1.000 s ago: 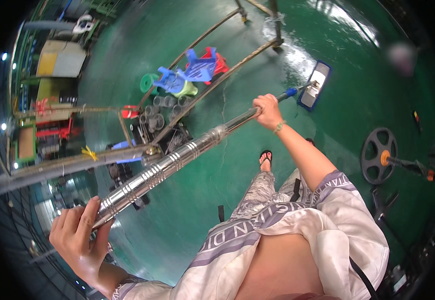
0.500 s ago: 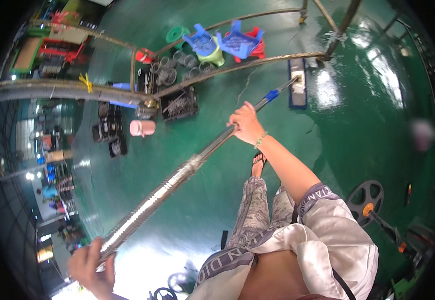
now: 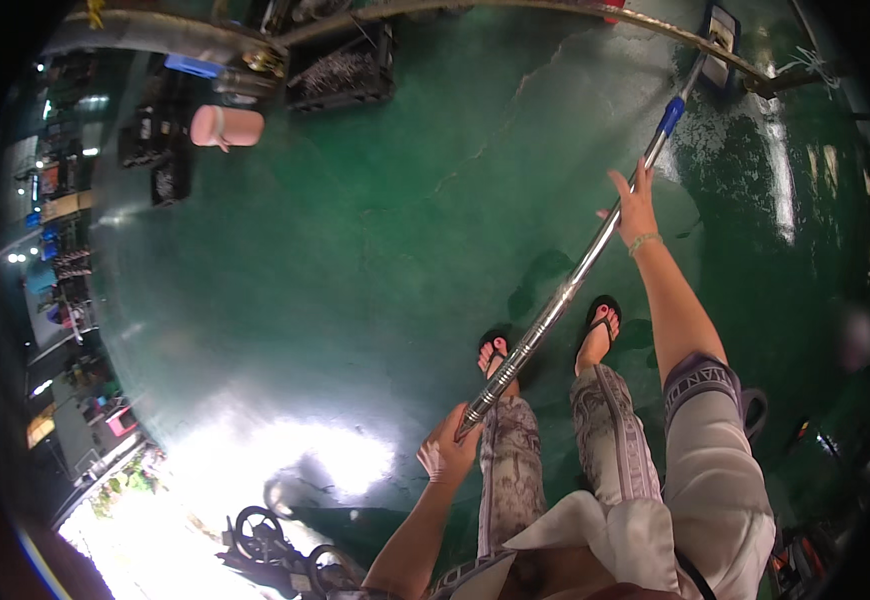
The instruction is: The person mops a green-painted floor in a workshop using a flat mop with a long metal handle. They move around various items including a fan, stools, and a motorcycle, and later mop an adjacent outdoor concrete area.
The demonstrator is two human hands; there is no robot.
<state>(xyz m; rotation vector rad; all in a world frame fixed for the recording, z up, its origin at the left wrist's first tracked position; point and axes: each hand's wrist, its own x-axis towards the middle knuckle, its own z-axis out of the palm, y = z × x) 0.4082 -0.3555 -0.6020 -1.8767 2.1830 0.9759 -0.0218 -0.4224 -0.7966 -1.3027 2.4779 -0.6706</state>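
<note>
A flat mop with a shiny metal pole [image 3: 565, 290] slants across the view from near my body to the far right. Its lower end sits in my left hand [image 3: 448, 452], closed round it in front of my legs. Further up the pole, below the blue collar [image 3: 671, 115], my right hand [image 3: 637, 212] holds it loosely, some fingers stretched out. The mop head [image 3: 723, 48], grey with a dark blue edge, lies on the floor at the far right, partly behind a frame bar.
A metal frame bar [image 3: 515, 6] crosses the far edge. Far left are a black crate [image 3: 340, 75], a pink jug [image 3: 227, 127] and dark bins [image 3: 155, 140]. Wheeled equipment [image 3: 260, 535] stands near left. The green floor [image 3: 355, 260] looks wet at right.
The mop pole has swung from the left to a steeper slant on the right. My left hand has come in toward my legs, and my right hand has moved right. Both sandalled feet now show.
</note>
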